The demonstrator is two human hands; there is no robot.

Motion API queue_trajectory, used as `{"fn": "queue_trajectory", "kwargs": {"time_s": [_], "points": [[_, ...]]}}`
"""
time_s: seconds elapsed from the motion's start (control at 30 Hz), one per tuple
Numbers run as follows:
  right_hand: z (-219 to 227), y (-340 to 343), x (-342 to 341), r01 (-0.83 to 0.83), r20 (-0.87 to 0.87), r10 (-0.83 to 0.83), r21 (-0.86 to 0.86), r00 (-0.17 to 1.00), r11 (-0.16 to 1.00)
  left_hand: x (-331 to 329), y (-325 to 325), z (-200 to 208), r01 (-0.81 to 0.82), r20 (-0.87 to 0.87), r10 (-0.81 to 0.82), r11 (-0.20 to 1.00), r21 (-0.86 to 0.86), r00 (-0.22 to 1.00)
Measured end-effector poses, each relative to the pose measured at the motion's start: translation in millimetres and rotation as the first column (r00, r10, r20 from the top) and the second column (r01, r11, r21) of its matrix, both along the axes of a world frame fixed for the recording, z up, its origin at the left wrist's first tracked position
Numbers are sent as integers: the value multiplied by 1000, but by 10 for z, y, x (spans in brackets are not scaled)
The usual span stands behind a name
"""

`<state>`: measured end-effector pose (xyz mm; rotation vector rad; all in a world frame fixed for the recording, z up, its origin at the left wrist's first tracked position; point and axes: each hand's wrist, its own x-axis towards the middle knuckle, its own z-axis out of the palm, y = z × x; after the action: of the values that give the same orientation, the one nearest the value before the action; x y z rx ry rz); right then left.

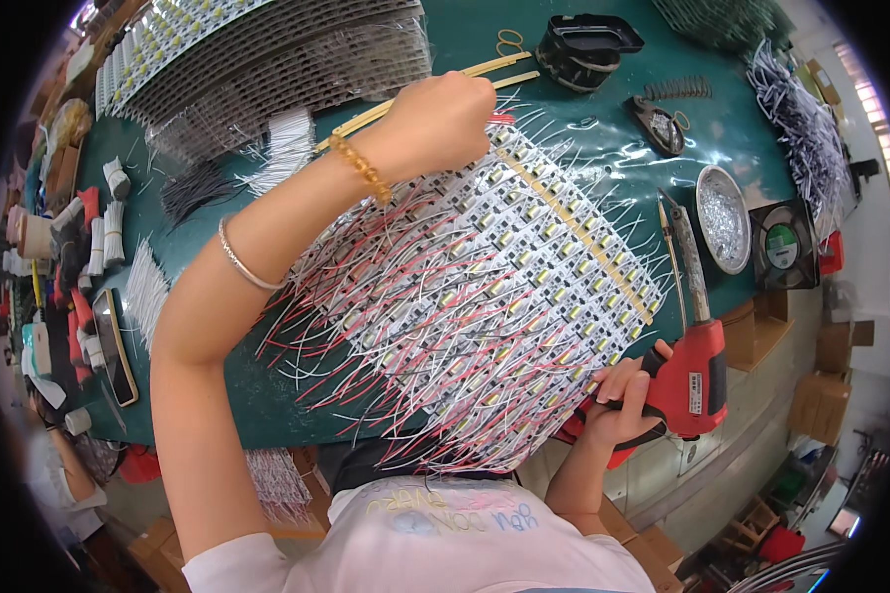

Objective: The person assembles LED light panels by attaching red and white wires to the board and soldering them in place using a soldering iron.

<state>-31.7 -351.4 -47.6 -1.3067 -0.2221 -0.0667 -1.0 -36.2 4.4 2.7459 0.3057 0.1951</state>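
A sheet of white LED module boards [524,257] with yellow chips lies in front of me. Red, white and black wires [396,326] hang off its left and near sides, and short white wires stick out along its far right side. My left hand [450,119] is closed at the sheet's far corner, beside a small red piece [502,119]; its fingertips are hidden. Wrapped around the handle of a red and black soldering gun [700,381], my right hand [621,395] is at the sheet's near right corner. The gun's metal barrel points away from me.
Stacked LED boards [267,79] fill the far left. A black container [583,49], a coil spring [677,89], a metal bowl [722,219] and a small fan [784,245] stand at right. Wire bundles [114,227] and a phone [115,346] lie at left.
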Motion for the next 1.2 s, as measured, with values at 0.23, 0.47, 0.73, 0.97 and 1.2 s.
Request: {"fn": "queue_trajectory", "kwargs": {"time_s": [0.23, 0.47, 0.73, 0.97, 1.2], "points": [[-7, 0, -1, -9, 4, 8, 38, 1000, 999, 119, -32, 141, 99, -196, -78, 990, 100, 977], [0, -7, 19, 18, 16, -18, 25, 1000, 1000, -372, 147, 9, 187, 115, -169, 968, -168, 979], [-38, -21, 33, -69, 121, 67, 19, 990, 997, -814, 83, -20, 189, 151, -170, 974, -126, 974], [-12, 1, 11, -21, 27, 20, 42, 999, 999, -602, 96, -73, 215, 304, -189, 975, -57, 934], [-46, -17, 27, -64, 128, 58, 42, 990, 997, -891, 38, -93, 184, 195, -180, 983, -1, 964]]}}
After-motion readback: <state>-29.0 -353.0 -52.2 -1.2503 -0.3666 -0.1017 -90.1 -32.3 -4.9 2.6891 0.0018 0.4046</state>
